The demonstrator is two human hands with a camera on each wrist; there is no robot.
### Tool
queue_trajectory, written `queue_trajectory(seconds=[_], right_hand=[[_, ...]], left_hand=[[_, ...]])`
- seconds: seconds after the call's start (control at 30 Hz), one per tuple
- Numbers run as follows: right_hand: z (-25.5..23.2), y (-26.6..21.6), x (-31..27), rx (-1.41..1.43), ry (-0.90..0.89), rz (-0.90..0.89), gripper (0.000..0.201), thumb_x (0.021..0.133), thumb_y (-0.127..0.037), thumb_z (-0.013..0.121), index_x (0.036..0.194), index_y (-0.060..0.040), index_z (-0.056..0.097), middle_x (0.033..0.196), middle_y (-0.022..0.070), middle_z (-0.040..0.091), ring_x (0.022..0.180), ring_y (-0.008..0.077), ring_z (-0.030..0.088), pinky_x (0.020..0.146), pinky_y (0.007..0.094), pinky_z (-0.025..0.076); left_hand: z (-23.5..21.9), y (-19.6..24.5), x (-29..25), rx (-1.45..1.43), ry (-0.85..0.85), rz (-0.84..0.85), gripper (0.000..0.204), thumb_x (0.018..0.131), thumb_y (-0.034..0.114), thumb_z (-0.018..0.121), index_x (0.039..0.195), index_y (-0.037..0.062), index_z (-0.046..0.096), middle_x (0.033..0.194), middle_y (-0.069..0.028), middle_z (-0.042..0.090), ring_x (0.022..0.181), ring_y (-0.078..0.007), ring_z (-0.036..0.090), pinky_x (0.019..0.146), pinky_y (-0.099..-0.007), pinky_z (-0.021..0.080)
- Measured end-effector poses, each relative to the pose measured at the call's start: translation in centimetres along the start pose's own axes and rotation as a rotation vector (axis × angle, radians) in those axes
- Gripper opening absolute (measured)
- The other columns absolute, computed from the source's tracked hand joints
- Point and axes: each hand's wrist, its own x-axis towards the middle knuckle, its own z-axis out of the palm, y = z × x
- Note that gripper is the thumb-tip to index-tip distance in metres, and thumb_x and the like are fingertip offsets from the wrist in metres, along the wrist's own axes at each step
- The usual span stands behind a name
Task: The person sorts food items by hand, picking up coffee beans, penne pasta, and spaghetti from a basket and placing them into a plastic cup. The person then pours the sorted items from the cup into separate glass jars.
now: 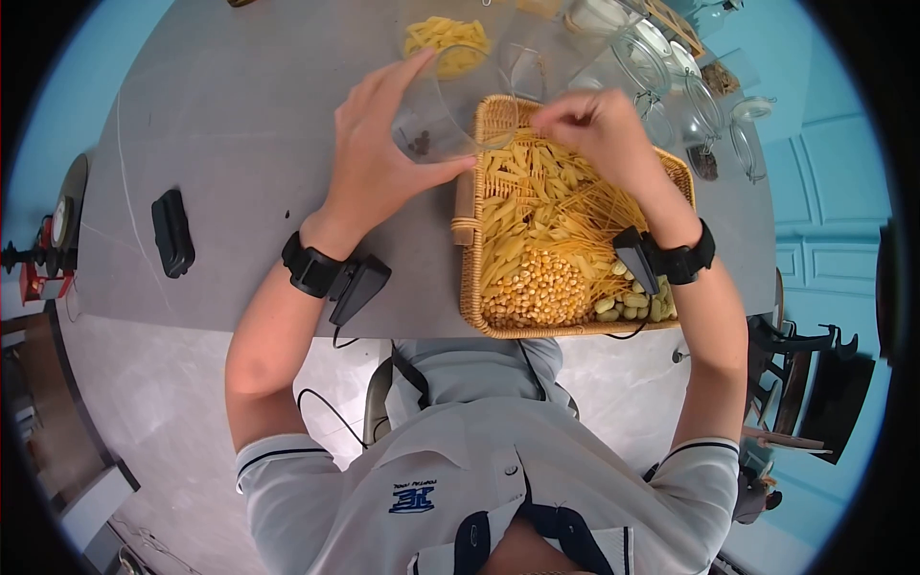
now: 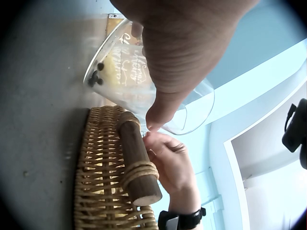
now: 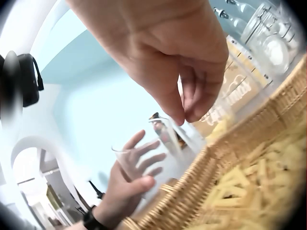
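While the L hand (image 1: 376, 149) held a clear cup (image 1: 433, 117), thumb on the near side & fingers spread round the far wall, the R hand (image 1: 606, 139) hovered over the basket (image 1: 469, 287) near its back rim. Thumb & index tips of the R hand met in a pinch — can't tell from any view whether sth small sat b/w them; the head view had that hand a bit blurred.

The cup was at the basket's back L corner, mouth up, w/ a few dark bits (image 2: 96, 76) at its bottom. Can't tell if its base fully touched the worktop (image 1: 249, 115).

The basket, w/ a wooden handle (image 2: 136, 158) lashed to its L side, held several dry foods: pasta tubes (image 1: 508, 230) at back & L, thin pasta strands (image 1: 606, 213) on the R, corn kernels (image 1: 539, 286) heaped front L, peanuts (image 1: 628, 305) front R, partly hidden by the R wrist cam (image 1: 636, 257).

Behind the cup, more pale pasta (image 1: 446, 38) sat in a clear container. Glass jars (image 1: 701, 110) stood back R, one w/ dark contents — and a black case (image 1: 172, 233) lay well apart, far L on the worktop.
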Motion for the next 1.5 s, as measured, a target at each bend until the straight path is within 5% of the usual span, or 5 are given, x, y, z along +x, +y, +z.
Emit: queue_trajectory(seconds=[0.5, 0.73, 1.13, 1.23, 1.5], right_hand=[[2.8, 2.4, -1.8, -0.379, -0.126, -0.133, 0.01, 0.08, 0.001, 0.072, 0.089, 0.002, 0.075, 0.096, 0.0174, 0.067, 0.098, 0.0349, 0.066, 0.086, 0.0417, 0.054], [-0.2, 0.0, -1.3, -0.209, 0.169, -0.178, 0.013, 0.079, -0.007, 0.075, 0.09, -0.0011, 0.078, 0.081, 0.0142, 0.075, 0.07, 0.0222, 0.072, 0.071, 0.0328, 0.058], [1.2, -3.4, 0.3, 0.166, 0.291, -0.254, 0.017, 0.081, -0.01, 0.078, 0.097, -0.0027, 0.078, 0.081, 0.0116, 0.075, 0.07, 0.0152, 0.071, 0.069, 0.0279, 0.057], [1.3, 0.2, -0.6, 0.103, 0.088, -0.045, 0.015, 0.082, -0.006, 0.076, 0.096, -0.002, 0.078, 0.085, 0.0126, 0.075, 0.074, 0.0194, 0.071, 0.071, 0.0298, 0.056], [5.0, 2.3, -1.4, -0.145, -0.092, -0.198, 0.012, 0.08, -0.001, 0.074, 0.092, -0.0021, 0.077, 0.09, 0.014, 0.069, 0.086, 0.0308, 0.068, 0.077, 0.039, 0.054]], left_hand=[[0.1, 0.0, 0.1, 0.0, 0.002, 0.009, 0.1, 0.06, 0.034, 0.094, 0.147, 0.0178, 0.047, 0.138, -0.0059, 0.056, 0.127, -0.0277, 0.051, 0.107, -0.0446, 0.035], [-0.1, 0.2, 0.0, 0.005, -0.006, -0.008, 0.1, 0.06, 0.034, 0.094, 0.147, 0.0179, 0.047, 0.139, -0.006, 0.056, 0.129, -0.0273, 0.05, 0.107, -0.044, 0.034], [0.0, 0.0, 0.0, -0.002, -0.011, -0.016, 0.1, 0.061, 0.035, 0.093, 0.147, 0.0171, 0.046, 0.141, -0.0063, 0.055, 0.131, -0.0279, 0.049, 0.108, -0.0442, 0.034], [-0.1, 0.1, 0.0, 0.005, -0.01, -0.015, 0.099, 0.061, 0.035, 0.093, 0.147, 0.0171, 0.047, 0.141, -0.0065, 0.055, 0.131, -0.0281, 0.049, 0.108, -0.0442, 0.034], [0.2, -0.1, 0.1, -0.002, -0.006, -0.006, 0.098, 0.061, 0.035, 0.093, 0.146, 0.0161, 0.047, 0.139, -0.0063, 0.056, 0.131, -0.0282, 0.049, 0.108, -0.0444, 0.034]])
